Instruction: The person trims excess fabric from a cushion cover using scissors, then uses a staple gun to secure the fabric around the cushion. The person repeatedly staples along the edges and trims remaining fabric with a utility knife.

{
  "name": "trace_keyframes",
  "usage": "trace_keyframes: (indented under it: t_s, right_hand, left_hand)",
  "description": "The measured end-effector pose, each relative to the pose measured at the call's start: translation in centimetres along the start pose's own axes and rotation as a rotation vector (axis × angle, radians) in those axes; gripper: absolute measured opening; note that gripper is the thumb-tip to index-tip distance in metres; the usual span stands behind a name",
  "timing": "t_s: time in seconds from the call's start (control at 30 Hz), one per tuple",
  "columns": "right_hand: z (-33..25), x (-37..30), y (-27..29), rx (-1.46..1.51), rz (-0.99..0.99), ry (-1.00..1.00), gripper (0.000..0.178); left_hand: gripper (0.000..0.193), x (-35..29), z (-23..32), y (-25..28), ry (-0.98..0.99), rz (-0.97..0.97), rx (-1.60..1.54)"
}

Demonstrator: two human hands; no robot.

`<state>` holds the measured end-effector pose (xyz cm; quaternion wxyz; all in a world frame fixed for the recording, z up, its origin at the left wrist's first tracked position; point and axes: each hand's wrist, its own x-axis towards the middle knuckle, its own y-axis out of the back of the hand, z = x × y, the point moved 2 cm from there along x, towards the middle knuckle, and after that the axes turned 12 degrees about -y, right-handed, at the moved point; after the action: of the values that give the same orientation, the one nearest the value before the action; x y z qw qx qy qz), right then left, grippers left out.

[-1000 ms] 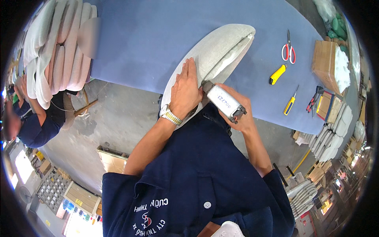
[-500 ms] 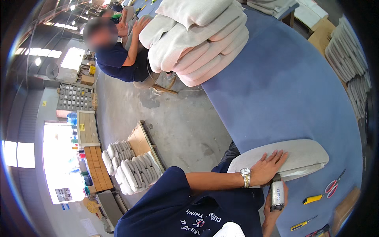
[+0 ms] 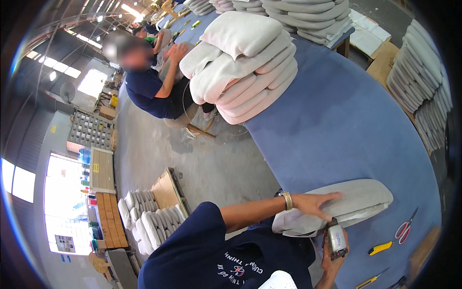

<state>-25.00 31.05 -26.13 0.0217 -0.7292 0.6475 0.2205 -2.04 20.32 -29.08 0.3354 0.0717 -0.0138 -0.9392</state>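
A grey cushion (image 3: pixel 363 194) lies at the near edge of the worktop (image 3: pixel 327 139), covered, though its side fold looks partly unfastened. The left hand (image 3: pixel 312 204) spreads over it, empty; the right hand (image 3: pixel 331 261) grips a staple gun (image 3: pixel 337 241).

Left forearm (image 3: pixel 255 211) stretches across, left hand (image 3: pixel 315 204) flat, fingers extended; right hand (image 3: pixel 333 263) curls tight, right forearm (image 3: pixel 327 278) angling up!

Room beyond cushion (image 3: pixel 361 196); cutter (image 3: pixel 380 248), scissors (image 3: pixel 402 232) obstruct right.

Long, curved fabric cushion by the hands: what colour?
The cushion is light grey, best in the head view.
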Motion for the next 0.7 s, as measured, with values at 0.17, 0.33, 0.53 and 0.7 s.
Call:
trace_keyframes:
  t_s: [0.17, 0.33, 0.53, 0.7]
  right_hand:
    - [-1.3, -0.1, -0.4, -0.007, -0.02, 0.053, 0.047]
    - [-4.1, 1.4, -0.7, -0.081, -0.038, 0.114, 0.055]
    - [-4.7, 3.6, 0.5, -0.123, -0.159, 0.1, 0.056]
    - [-3.8, 4.4, 0.2, -0.151, -0.2, 0.016, 0.052]
  left_hand:
    - [0.115, -2.1, -3.5, -2.3, 0.113, 0.066, 0.182]
    - [0.115, -3.3, -2.0, -2.9, 0.08, 0.207, 0.177]
    - [0.101, -3.5, 0.1, -4.1, 0.22, 0.33, 0.278]
    - [0.093, -3.3, 1.3, -4.1, 0.301, 0.389, 0.363]
